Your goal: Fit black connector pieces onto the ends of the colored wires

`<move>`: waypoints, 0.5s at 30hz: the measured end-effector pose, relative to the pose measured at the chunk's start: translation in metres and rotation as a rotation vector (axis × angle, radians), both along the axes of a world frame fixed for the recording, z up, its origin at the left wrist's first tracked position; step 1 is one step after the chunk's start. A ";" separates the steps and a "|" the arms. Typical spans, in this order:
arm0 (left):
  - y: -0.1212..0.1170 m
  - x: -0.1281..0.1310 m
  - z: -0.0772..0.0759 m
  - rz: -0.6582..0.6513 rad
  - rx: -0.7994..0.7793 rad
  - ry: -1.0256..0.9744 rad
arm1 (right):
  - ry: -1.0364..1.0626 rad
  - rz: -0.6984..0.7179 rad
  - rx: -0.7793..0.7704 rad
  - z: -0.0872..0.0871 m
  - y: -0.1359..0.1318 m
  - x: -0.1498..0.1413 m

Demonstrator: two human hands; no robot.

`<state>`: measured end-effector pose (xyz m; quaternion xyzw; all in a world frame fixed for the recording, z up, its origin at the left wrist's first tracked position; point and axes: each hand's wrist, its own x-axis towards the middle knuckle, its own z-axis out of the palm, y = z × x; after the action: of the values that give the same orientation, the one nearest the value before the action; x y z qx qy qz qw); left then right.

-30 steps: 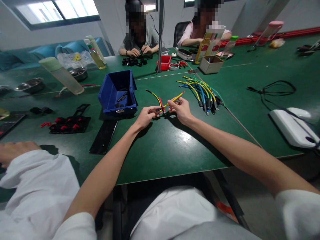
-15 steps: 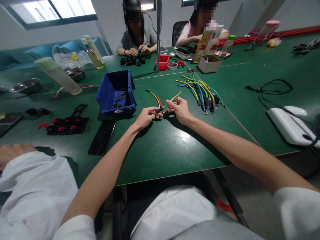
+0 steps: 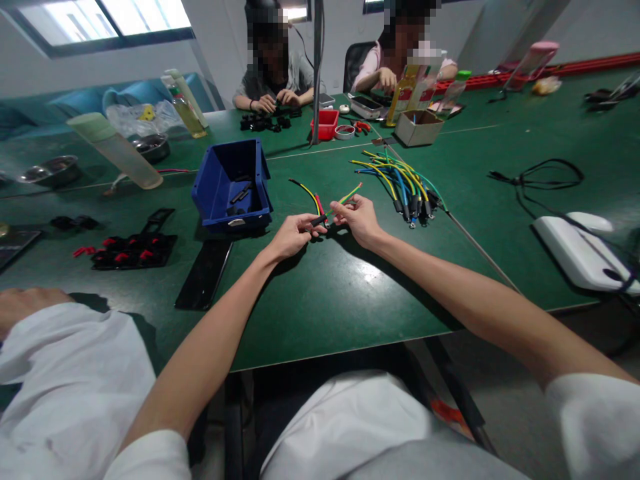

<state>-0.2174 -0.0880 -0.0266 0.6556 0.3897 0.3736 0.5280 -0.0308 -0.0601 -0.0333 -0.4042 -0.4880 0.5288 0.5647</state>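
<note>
Both of my hands meet over the middle of the green table (image 3: 325, 300). My left hand (image 3: 291, 235) pinches a small black connector (image 3: 318, 221), from which a red wire and a yellow-and-black wire (image 3: 306, 191) curve away. My right hand (image 3: 359, 220) pinches a yellow-green wire (image 3: 350, 195) whose near end sits at that connector. A bundle of yellow, green and blue wires (image 3: 403, 181) with black terminals lies just right of my right hand. A blue bin (image 3: 233, 183) holding black parts stands just left of my left hand.
Black parts with red clips (image 3: 131, 252) and a flat black strip (image 3: 205, 273) lie at the left. A white device (image 3: 580, 250) and a black cable (image 3: 545, 177) are at the right. Two people work across the table near a red tray (image 3: 325, 125) and a cardboard box (image 3: 419, 127). Another person's sleeve (image 3: 70, 380) is at lower left.
The yellow-green wire in my right hand has tilted lower and its near end has come closer to the connector. Both hands have stayed almost in place.
</note>
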 end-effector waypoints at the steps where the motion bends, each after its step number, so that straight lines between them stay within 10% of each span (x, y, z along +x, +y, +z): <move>1: 0.000 0.000 0.000 -0.001 0.004 0.004 | 0.000 0.003 -0.003 0.000 0.000 0.000; 15: -0.001 0.003 0.002 0.013 -0.019 -0.038 | -0.027 0.020 -0.023 0.000 -0.001 0.000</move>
<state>-0.2148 -0.0892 -0.0248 0.6407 0.3874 0.3857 0.5392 -0.0310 -0.0612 -0.0328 -0.4127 -0.4935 0.5344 0.5483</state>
